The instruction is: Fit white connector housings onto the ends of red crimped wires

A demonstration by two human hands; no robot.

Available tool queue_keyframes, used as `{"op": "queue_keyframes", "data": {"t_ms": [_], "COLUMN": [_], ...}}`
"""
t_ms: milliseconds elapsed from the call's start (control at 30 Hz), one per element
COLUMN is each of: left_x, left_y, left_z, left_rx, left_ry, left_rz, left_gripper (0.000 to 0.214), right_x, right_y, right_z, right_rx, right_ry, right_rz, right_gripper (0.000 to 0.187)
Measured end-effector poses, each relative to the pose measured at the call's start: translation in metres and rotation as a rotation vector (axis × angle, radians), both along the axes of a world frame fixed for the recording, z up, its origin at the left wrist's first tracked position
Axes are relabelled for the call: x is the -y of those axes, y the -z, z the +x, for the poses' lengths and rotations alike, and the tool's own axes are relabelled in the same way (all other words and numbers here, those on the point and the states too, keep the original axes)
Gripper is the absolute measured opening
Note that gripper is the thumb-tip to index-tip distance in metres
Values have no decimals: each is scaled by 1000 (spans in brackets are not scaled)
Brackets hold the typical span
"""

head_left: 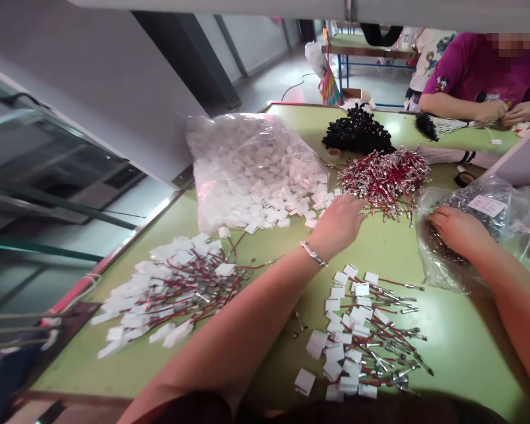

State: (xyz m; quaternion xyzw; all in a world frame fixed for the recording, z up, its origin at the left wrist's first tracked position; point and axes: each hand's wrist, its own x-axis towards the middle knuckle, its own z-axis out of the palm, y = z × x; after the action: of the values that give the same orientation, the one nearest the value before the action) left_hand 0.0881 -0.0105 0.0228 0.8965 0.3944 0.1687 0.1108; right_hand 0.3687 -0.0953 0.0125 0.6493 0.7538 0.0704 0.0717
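My left hand (341, 225) reaches to the near left edge of a heap of short red wires with metal ends (384, 176). Its fingers look loosely bent and apart, and I see nothing in them. My right hand (459, 231) is at the mouth of a clear plastic bag of small dark metal parts (486, 206); its fingertips are hidden among the parts. Between my forearms lies a group of white connectors on red wires (351, 333), with metal ends pointing right. A larger pile of white connectors with red wires (168, 288) lies to the left of my left forearm.
A big clear bag of white plastic pieces (256, 165) spills onto the green table (463, 335). Behind are a heap of black parts (357, 129), a black tape roll (464, 179) and white cables. Across the table, a person in a purple shirt (481, 65) handles wires.
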Motion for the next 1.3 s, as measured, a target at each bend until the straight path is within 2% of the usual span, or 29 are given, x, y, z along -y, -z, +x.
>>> {"op": "queue_keyframes", "data": {"t_ms": [100,233,400,500,533,600,700,800,900,1033,1200,1300], "left_x": [-1,-3,1,3,3,2,-4,-19,-34,-40,-24,-16], "left_y": [20,32,22,16,16,18,25,26,21,20,26,24], "left_z": [17,19,2,0,3,13,35,55,64,58,33,17], "left_rx": [-86,-171,-154,-88,-52,-23,-105,-205,-264,-202,-119,-121], "left_ry": [88,67,43,-19,-23,18,107,212,297,268,259,279], "left_rz": [52,48,-31,-53,-44,-15,50,93,127,153,120,99], "left_gripper": [34,25,26,24,24,37,56,56,45,35,28,27], "right_x": [0,0,3,3,3,3,4,4,5,6,7,8], "right_y": [0,-3,-8,-7,-7,-7,-8,-9,-7,-5,-5,-4], "right_z": [5,4,2,-1,-2,-6,-11,-13,-11,-6,-4,-5], "right_rx": [14,18,-19,-2,9,31,37,25,17,-38,-80,-74], "right_ry": [-4,-46,-118,-147,-139,-104,-72,-66,-64,-92,-130,-146], "right_rz": [10,-26,-60,-58,-55,-53,-55,-49,-35,-45,-44,-34], "right_gripper": [29,23,17,17,16,16,13,14,14,13,12,11]}}
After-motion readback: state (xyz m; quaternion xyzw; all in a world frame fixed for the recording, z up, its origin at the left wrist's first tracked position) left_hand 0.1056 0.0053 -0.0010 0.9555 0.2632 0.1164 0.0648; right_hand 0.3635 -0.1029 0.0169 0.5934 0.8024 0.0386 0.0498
